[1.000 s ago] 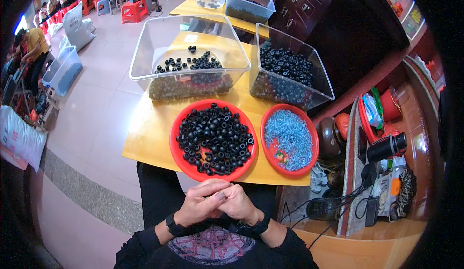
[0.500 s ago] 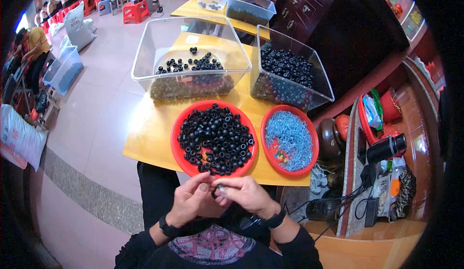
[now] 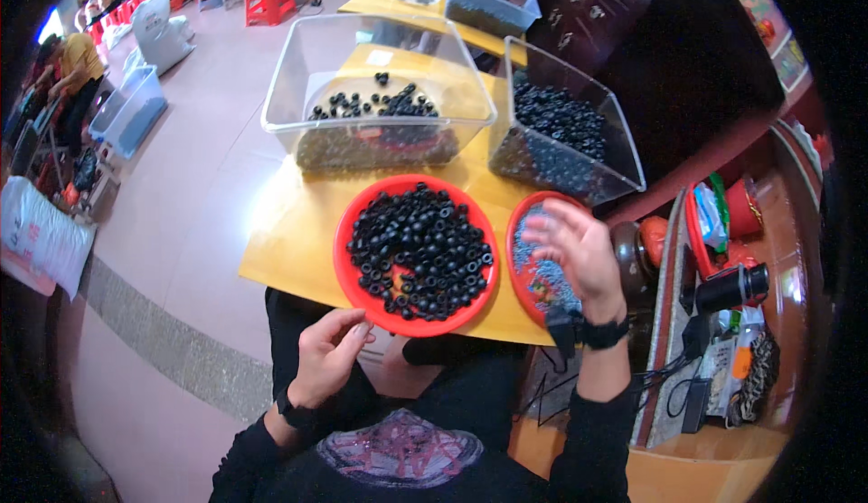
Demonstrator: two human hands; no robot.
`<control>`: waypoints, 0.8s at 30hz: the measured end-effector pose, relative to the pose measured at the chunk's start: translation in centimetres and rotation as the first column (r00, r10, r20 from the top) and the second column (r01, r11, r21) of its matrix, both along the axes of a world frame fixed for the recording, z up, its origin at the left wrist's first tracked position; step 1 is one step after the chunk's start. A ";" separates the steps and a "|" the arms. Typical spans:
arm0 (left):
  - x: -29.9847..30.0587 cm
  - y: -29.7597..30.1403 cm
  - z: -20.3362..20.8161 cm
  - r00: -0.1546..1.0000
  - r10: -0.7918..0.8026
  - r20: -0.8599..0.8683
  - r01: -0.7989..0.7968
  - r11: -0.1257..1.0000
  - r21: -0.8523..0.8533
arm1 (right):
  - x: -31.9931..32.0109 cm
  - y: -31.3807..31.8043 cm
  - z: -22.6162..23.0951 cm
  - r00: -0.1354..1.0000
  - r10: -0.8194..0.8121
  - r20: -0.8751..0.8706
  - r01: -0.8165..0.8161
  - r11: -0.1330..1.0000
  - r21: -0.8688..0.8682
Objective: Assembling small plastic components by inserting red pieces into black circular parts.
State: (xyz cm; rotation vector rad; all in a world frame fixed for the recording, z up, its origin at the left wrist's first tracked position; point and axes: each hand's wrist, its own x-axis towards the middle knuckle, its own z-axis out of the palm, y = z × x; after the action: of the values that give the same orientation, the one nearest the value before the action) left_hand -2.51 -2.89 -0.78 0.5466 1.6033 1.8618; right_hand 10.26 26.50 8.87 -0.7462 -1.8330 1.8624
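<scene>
Before you, glossy black holed beads lie loosely heaped in a round red tray at the near edge of the worktop, a patch of its base showing, while tiny pale-blue beads spread across a smaller red tray just to its right, partly hidden.

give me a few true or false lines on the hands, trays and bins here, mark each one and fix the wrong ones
1. The right hand is over the small red tray. True.
2. The left hand is at the near side of the large red tray. True.
3. The black pieces lie to the right of the blue pieces. False: they lie to the left.
4. The right wrist is bare. False: a dark band is around it.
5. The left clear bin stands nearer the person than both trays. False: it stands beyond the large red tray.
</scene>
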 end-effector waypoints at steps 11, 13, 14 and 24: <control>-2.4 3.5 0.5 0.550 -0.051 -0.834 -0.077 0.991 -0.111 | 2.8 -7.9 -5.7 0.984 -0.046 0.173 0.028 0.994 0.102; -2.6 4.3 0.4 0.466 -0.054 -0.883 -0.120 0.985 -0.124 | 3.1 -8.6 -5.6 0.958 -0.068 0.278 0.038 0.993 0.109; -2.8 4.6 0.2 0.463 -0.058 -0.884 -0.116 0.985 -0.126 | 3.2 -8.8 -6.1 0.956 -0.082 0.282 0.029 0.982 0.185; -2.0 7.7 1.2 0.263 -0.172 -0.949 -0.021 0.983 -0.184 | 3.5 -9.5 -7.9 0.972 -0.170 0.161 0.079 0.884 0.461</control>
State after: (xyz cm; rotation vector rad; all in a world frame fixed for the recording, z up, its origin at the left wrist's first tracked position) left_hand -4.50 4.82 0.43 1.9588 2.3471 1.2158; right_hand 13.73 16.99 1.00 -0.8721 -2.1734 1.2400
